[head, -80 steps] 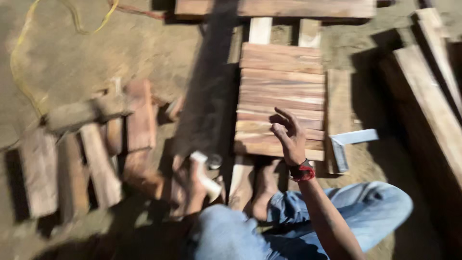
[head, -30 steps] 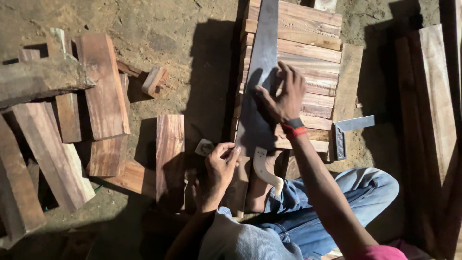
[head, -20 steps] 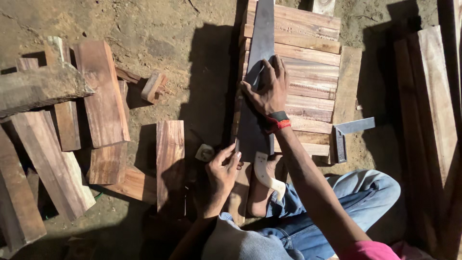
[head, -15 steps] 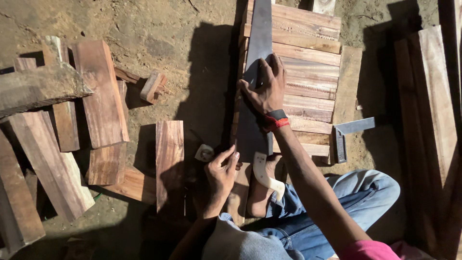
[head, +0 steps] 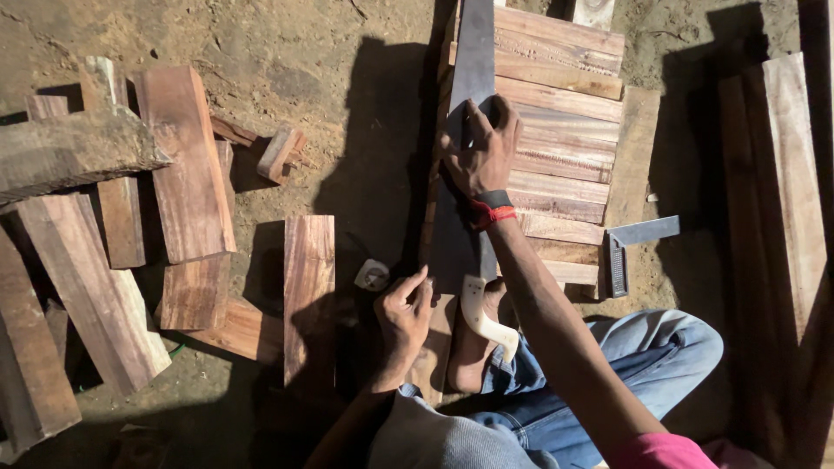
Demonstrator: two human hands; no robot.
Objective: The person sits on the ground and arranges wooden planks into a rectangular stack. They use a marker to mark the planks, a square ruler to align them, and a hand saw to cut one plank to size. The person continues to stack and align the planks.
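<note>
A long handsaw (head: pixel 469 78) lies lengthwise on a stack of reddish planks (head: pixel 565 148), its pale handle (head: pixel 483 320) pointing toward me by my bare foot (head: pixel 469 356). My right hand (head: pixel 482 156), with a red-and-black band at the wrist, is closed over the blade about halfway along. My left hand (head: pixel 404 308) is curled at the blade's left edge near the handle, fingertips touching it. Whether it pinches the blade I cannot tell.
A metal try square (head: pixel 627 247) lies right of the stack. A small tape measure (head: pixel 372 274) sits on the dirt beside a short plank (head: pixel 309 295). Several loose boards (head: pixel 178 161) lie at left, long planks (head: pixel 795 191) at right.
My right hand has slid up the saw blade, away from me. My left hand has stayed near the handle end, shifting only slightly.
</note>
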